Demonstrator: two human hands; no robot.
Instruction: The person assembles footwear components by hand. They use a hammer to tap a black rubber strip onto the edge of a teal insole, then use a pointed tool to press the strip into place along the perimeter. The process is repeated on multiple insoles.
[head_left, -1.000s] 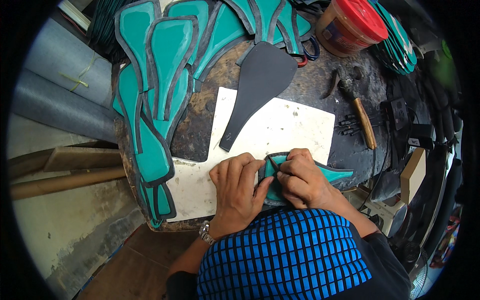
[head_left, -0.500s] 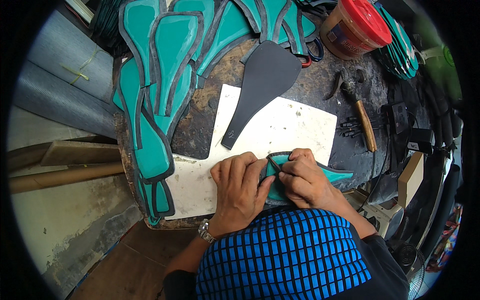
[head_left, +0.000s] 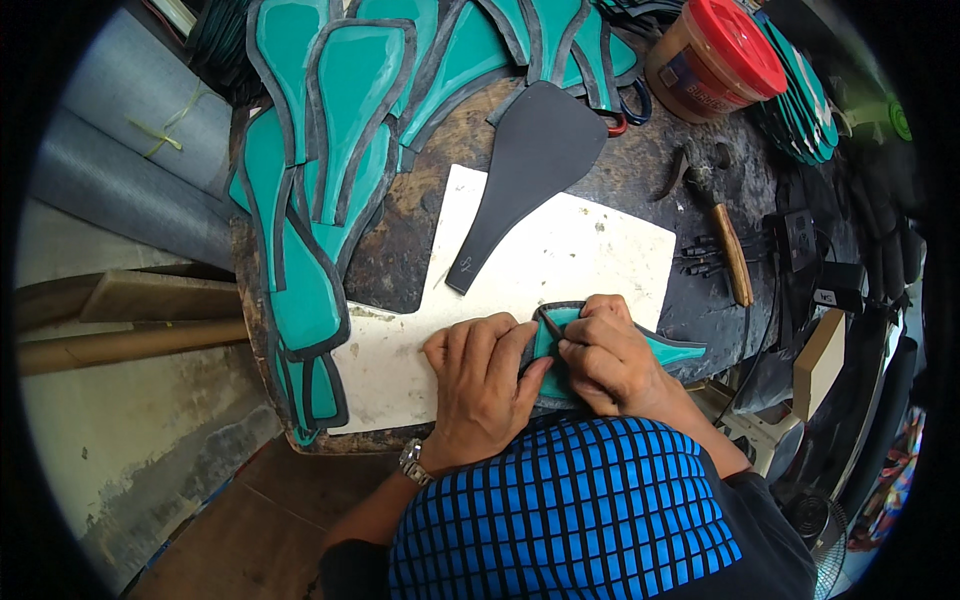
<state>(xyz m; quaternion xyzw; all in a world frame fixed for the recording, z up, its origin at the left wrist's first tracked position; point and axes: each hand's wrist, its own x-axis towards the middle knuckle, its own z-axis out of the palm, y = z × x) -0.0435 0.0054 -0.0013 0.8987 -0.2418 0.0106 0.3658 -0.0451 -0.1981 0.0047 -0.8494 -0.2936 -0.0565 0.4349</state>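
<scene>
Teal, with a black rim, the one cut piece (head_left: 560,335) I'm working lies at the near edge of the white board (head_left: 560,255), both my hands on it. My left hand (head_left: 482,385) presses down flat, fingers close together; my right hand (head_left: 610,355) curls narrow, pinching the rim. Beyond lies one flat black piece (head_left: 520,170). One wooden-handled hammer (head_left: 728,250) rests to the right. Farther back sit a heap of teal pieces (head_left: 350,120), too overlapped to count, and one red-lidded tub (head_left: 712,58).

left hand (head_left: 480,385): flat, fingers spread, pressing down | right hand (head_left: 610,355): curled, fingertips pinched
</scene>
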